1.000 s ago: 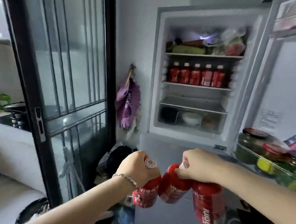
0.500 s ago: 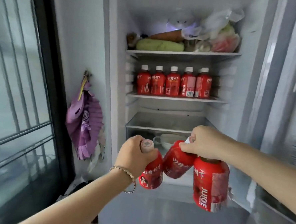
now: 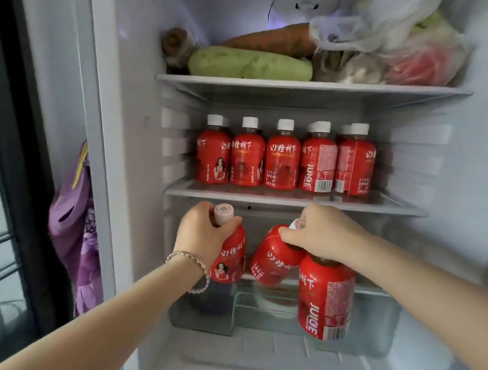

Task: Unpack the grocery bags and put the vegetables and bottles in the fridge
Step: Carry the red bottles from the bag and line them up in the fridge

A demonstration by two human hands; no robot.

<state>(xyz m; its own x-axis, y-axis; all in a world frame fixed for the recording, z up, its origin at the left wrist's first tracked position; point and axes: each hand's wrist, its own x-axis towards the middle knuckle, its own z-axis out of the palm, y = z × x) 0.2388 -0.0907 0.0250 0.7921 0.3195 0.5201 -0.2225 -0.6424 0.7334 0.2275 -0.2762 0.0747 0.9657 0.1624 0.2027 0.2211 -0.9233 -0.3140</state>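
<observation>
Straight ahead: open fridge (image 3: 132,120), interior lit. Purple cloth item (image 3: 68,231) hangs on the wall well left of the left fingers.

Clear crisper drawer (image 3: 257,320) sits below both sets of fingers, behind the held bottles; contents too blurred to name.

Top shelf (image 3: 300,85), far above the fingers: crumpled plastic bags (image 3: 389,36) up and right, with something red and something green inside. A pale green gourd (image 3: 250,63) lies along the front edge and a carrot (image 3: 271,39) behind it.

Middle shelf (image 3: 293,200), just above the knuckles: row of red juice bottles (image 3: 283,158), white caps, upright, touching side by side, with more caps showing behind.

Right hand (image 3: 322,232): fingers curled over two bottle necks. The larger-looking juice bottle (image 3: 325,301) hangs upright beneath the fingers. The tilted juice bottle (image 3: 275,258) leans down and left of them, touching the first.

Left hand (image 3: 202,233): fingers and thumb wrapped round the neck of a single juice bottle (image 3: 229,258), cap poking up above the thumb, body hanging below and right of the fingers. It is apart from the right hand's pair.

Beaded bracelet (image 3: 188,257) on the left wrist.
</observation>
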